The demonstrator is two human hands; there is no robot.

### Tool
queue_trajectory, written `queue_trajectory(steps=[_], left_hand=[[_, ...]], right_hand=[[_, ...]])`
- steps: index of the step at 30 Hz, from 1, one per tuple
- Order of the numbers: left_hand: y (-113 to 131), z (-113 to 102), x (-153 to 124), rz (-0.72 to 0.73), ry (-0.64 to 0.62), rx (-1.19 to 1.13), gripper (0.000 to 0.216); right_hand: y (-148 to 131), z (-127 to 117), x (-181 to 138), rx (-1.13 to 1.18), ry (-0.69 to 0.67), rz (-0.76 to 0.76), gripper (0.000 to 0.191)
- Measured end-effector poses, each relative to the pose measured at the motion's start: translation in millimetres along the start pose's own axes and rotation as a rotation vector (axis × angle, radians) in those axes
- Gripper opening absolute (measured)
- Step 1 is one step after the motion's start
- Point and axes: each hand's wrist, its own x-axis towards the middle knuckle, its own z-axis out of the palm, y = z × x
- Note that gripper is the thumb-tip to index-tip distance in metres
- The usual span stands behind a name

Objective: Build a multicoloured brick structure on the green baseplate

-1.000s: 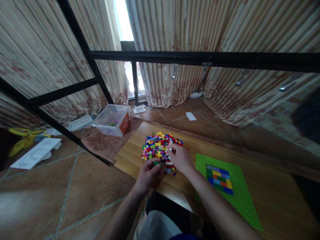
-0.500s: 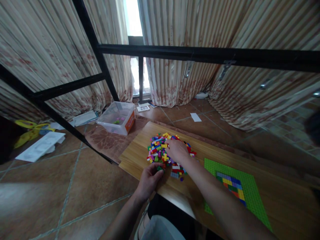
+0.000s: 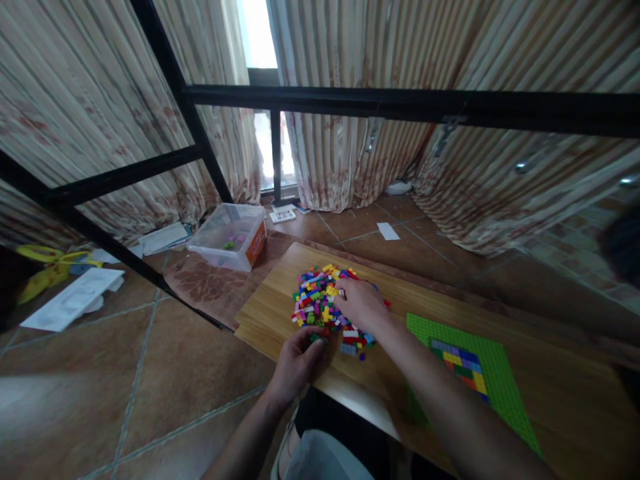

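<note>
A heap of small coloured toy building bricks (image 3: 313,300) lies on the wooden table. My right hand (image 3: 363,305) reaches over its right part, fingers curled down among the bricks; a yellow brick (image 3: 332,291) shows at the fingertips, and whatever they pinch is partly hidden. At the heap's near edge, my left hand (image 3: 293,360) is closed, thumb and fingers around a dark green brick (image 3: 315,338). To the right, a green baseplate (image 3: 503,380) carries a multicoloured block of joined bricks (image 3: 463,367), partly covered by my right forearm.
The wooden table (image 3: 273,300) stands on a brown patterned rug. A clear plastic bin (image 3: 225,233) with a few bricks inside sits beyond its left end. A black metal frame (image 3: 320,100) crosses in front of the curtains. Papers (image 3: 388,231) lie on the tiled floor.
My right hand has shifted slightly within the heap, and a white piece now shows by its fingers. My left hand stays in place with the green brick. The view has turned slightly.
</note>
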Motion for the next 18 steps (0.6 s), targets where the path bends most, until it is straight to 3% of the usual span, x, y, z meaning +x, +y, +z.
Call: queue_trajectory(steps=[5,8,13,18], left_hand=[[5,0,-5,-0.004,0.058,0.024,0.032],[6,6,-9,-0.015,0.062,0.042,0.027],[2,37,-17,-0.078,-0.022,0.088,0.03],[-8,83,-14,-0.064,-0.188,0.195,0.025]], right_hand=[[26,6,-76,0.423,0.09,0.023,0.019],[51,15,-126,0.496,0.117,0.131,0.02],[116,12,-178,0.387,0.225,0.266,0.023],[168,-10,-180,0.161,0.238,0.318,0.025]])
